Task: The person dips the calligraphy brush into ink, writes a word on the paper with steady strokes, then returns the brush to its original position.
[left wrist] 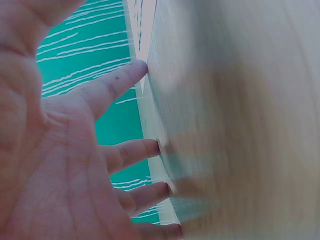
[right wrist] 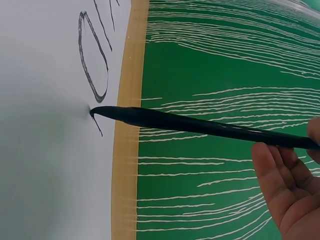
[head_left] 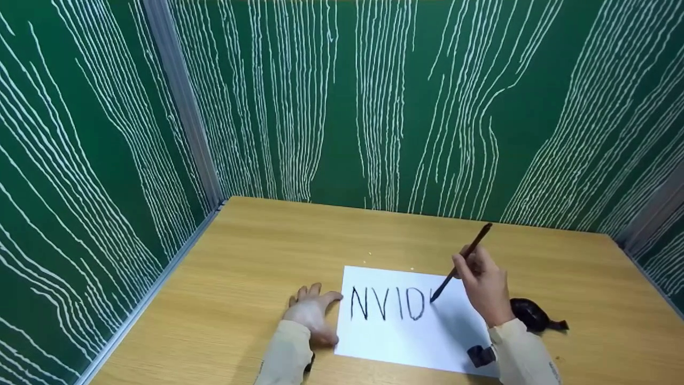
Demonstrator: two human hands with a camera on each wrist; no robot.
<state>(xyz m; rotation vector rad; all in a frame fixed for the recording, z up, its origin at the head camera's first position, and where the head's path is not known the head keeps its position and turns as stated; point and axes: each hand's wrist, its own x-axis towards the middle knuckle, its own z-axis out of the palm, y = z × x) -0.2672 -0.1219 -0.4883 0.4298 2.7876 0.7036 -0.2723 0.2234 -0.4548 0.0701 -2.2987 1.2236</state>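
Right hand (head_left: 486, 286) pinching a pen (right wrist: 200, 125), tip on the paper (head_left: 395, 345) just right of "NVID".
A short stroke at the tip is unreadable. The left hand (head_left: 311, 314), fingers spread, rests at the paper's left edge. Well in from the table's (head_left: 214, 299) far edge, the paper loses its near right corner behind a sleeve (head_left: 523, 353); a dark, half-hidden object (head_left: 528, 315) lies past its right edge.
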